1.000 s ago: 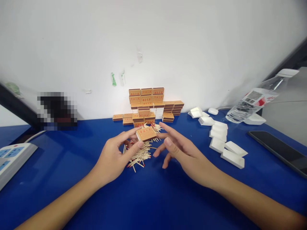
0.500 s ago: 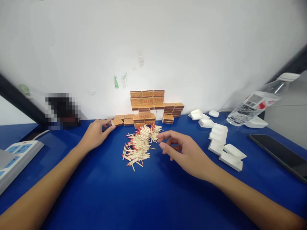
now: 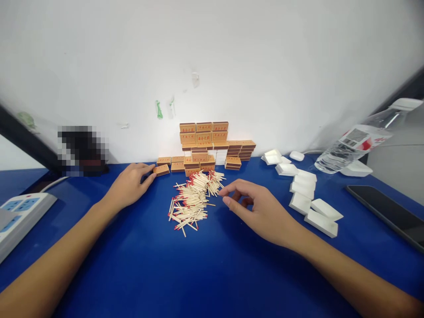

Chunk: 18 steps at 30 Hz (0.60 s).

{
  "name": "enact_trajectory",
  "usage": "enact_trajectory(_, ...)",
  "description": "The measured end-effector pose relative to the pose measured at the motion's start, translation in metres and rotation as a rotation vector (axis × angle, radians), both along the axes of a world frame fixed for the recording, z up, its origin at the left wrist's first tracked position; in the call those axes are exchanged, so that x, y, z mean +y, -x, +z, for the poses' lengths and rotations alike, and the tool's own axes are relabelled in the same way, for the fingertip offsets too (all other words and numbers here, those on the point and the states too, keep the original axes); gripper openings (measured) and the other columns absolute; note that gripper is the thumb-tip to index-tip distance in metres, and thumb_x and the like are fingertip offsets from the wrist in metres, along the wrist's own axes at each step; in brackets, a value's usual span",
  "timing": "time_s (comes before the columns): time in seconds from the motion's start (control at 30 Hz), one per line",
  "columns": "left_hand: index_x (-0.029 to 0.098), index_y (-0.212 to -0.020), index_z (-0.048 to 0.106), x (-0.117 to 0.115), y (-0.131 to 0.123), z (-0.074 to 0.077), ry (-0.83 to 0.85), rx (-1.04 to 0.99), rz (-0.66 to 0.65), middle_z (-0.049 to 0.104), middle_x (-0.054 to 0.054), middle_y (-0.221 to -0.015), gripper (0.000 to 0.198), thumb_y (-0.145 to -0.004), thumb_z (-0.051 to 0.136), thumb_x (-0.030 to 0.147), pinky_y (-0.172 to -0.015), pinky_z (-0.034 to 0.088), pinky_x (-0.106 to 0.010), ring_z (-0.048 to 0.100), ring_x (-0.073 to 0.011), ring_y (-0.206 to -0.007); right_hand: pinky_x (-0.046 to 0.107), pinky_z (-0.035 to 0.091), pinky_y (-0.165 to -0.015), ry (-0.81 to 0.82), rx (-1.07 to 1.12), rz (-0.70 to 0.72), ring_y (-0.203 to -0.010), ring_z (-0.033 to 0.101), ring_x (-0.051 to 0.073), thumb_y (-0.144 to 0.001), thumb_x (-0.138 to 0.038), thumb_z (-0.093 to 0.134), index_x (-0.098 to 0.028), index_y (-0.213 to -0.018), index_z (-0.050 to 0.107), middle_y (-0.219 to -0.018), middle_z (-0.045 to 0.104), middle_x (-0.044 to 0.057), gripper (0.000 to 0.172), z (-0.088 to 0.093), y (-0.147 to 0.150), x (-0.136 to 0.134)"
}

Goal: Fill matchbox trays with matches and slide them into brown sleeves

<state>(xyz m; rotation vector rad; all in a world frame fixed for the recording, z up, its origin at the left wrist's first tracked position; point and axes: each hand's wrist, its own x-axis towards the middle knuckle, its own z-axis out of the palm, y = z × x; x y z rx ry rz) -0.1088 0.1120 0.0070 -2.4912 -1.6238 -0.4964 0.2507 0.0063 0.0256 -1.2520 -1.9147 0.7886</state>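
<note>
"Firstly, which surroundings are to be listed?"

"By size: a pale wall (image 3: 132, 53) is seen at the rear, and a blue tabletop (image 3: 212, 274) is set in front of it. A white power strip (image 3: 24, 205) is placed at the left edge. A clear bottle (image 3: 361, 139) is located at the far right, near the wall. Between these, a stack of matchboxes (image 3: 203, 138) is arranged in tiers beside the wall."

"How are the hands configured?"

"The left hand (image 3: 129, 183) is extended to the left end of the stack, with the thumb and index finger brought together in a pinch. The right hand (image 3: 265, 214) is half curled, with the tips of thumb and index finger slightly apart, just to the right of the matches."

"And the smaller items?"

"A dark phone (image 3: 387, 212) is laid at the right. A heap of matches (image 3: 192, 201) is spread between the hands, in front of the stack. White trays (image 3: 301, 187) are strewn between the right hand and the phone. Lastly, a single matchbox (image 3: 161, 170) is gripped at its left end by the left hand; its label is turned upward, and it is positioned just before the leftmost stacked boxes."
</note>
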Motion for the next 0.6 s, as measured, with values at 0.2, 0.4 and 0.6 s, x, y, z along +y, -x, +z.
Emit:
enact_trajectory(0.2,0.019,-0.129,0.069,0.003,-0.014,-0.004,-0.082,-0.072,0.091,0.078,-0.008,-0.101,0.043,-0.096,0.056,0.043,-0.088,0.054,-0.044,0.070,-0.0313,-0.098,0.028,0.052,-0.064,-0.058,-0.026,0.015,-0.076,0.065,0.014,-0.098,-0.027,0.061,-0.023,-0.103,0.073,-0.100,0.073,0.003,0.013,-0.004,0.000,0.003)
enact_trajectory(0.4,0.020,-0.121,0.070,0.006,-0.018,-0.007,-0.113,-0.102,0.113,0.079,-0.006,-0.095,0.035,-0.095,0.059,0.040,-0.082,0.055,-0.039,0.073,-0.0276,-0.092,0.030,0.051,-0.065,-0.166,-0.117,-0.085,-0.072,0.064,0.016,-0.096,-0.027,0.060,-0.022,-0.096,0.075,-0.091,0.076,0.004,0.016,-0.005,-0.010,0.018)
enact_trajectory(0.6,0.016,-0.111,0.073,-0.005,-0.017,0.006,-0.201,-0.058,0.072,0.078,-0.013,-0.104,0.034,-0.099,0.052,0.041,-0.089,0.052,-0.047,0.069,-0.0338,-0.098,0.028,0.049,-0.053,-0.017,-0.124,-0.353,-0.057,0.062,0.015,-0.095,-0.032,0.058,-0.015,-0.097,0.074,-0.085,0.078,0.009,0.024,-0.006,-0.040,0.058)
